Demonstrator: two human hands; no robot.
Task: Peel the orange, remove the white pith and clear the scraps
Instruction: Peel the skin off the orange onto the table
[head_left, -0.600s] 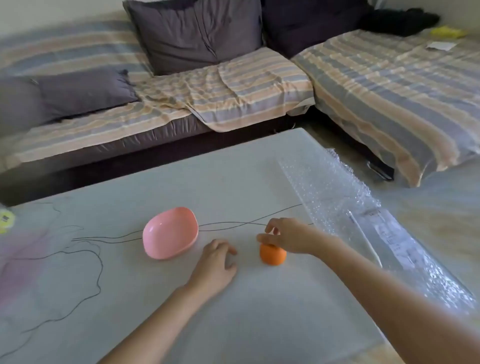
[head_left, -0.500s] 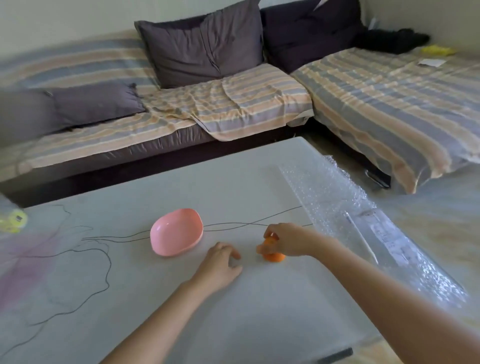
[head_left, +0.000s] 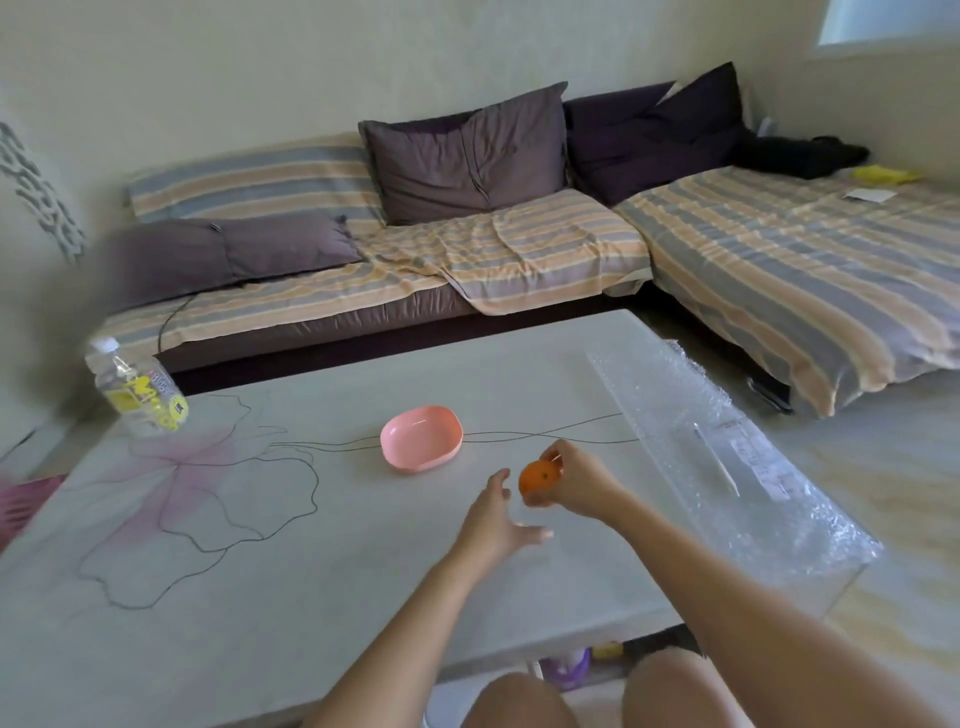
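Right hand (head_left: 576, 486) grips the orange (head_left: 539, 478), fingers curled over its top and thumb under; the bare forearm runs in from 4 o'clock. Left hand (head_left: 493, 519) lies at the right hand's 8 o'clock, spread and holding nothing, thumb up toward 12, fingers pointing to 3, forearm entering from 7 o'clock. Bare knees (head_left: 519, 699) show at 6 o'clock.

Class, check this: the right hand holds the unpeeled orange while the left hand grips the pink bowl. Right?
No. The head view shows the left hand open beside the orange, apart from the pink bowl, gripping nothing. The right hand does hold the unpeeled orange.
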